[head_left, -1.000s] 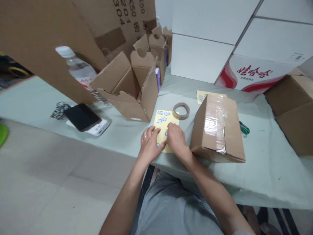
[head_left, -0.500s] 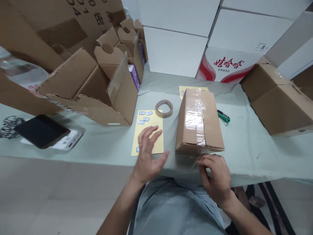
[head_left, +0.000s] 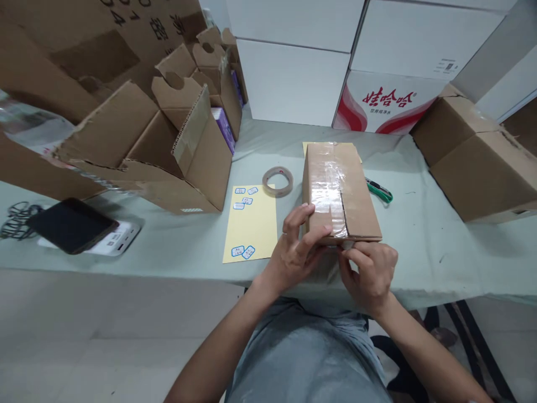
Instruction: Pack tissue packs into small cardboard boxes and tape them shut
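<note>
A flat cardboard box (head_left: 340, 191) bound with clear packing tape lies on the pale green tablecloth (head_left: 419, 263). My left hand (head_left: 296, 250) grips its near left side, with the fingers across the taped top. My right hand (head_left: 370, 274) pinches the box's front edge, and a bit of clear tape shows there. To the left lies a yellow sheet (head_left: 250, 224) with several small blue-bordered labels. A roll of clear tape (head_left: 277, 182) stands beyond it. A second yellow sheet (head_left: 310, 148) is mostly hidden under the box.
A green utility knife (head_left: 380, 191) lies right of the box. Open cardboard boxes (head_left: 184, 151) stand at the left, and a closed one (head_left: 474, 162) at the right. A phone (head_left: 71, 225) rests on a white power bank. White cartons (head_left: 390, 67) line the back.
My left hand has moved right, off the yellow sheet and onto the box. My right hand now pinches the box's front edge. The view has shifted slightly.
</note>
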`<state>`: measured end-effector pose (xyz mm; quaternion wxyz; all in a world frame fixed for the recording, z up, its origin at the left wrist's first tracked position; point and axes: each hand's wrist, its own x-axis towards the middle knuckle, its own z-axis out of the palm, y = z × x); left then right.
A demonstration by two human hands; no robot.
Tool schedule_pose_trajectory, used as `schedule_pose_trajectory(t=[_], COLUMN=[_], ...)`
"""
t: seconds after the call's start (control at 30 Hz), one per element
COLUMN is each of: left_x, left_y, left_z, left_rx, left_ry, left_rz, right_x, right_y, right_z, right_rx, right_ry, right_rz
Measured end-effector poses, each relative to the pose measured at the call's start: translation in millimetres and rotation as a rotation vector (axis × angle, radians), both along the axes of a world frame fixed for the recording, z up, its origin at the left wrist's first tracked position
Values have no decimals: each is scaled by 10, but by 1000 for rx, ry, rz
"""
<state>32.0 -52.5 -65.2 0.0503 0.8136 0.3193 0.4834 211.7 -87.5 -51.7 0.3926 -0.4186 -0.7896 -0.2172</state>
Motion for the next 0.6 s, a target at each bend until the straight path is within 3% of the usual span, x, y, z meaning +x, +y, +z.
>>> schedule_pose_trajectory(t=[0.17, 0.27, 0.37, 0.47, 0.6], left_x=[29, 5, -1, 61, 221], left_y=[39, 8, -97, -248, -414], left_z=[-41, -34, -7, 8, -16], left_rx=[36, -6, -198, -395, -387], left_ry=[12, -5, -175, -270, -167], left_rz=[20, -22, -75, -123, -162], right_x=[222, 225, 55, -166, -319], right_y=[32, -62, -209, -262, -107], right_z=[-250, -481, -657, -681, -554], right_rx=[60, -70, -271, -425, -555], right_ry=[252, 499, 623, 737, 933], right_rz=[-129, -162, -96, -88, -188])
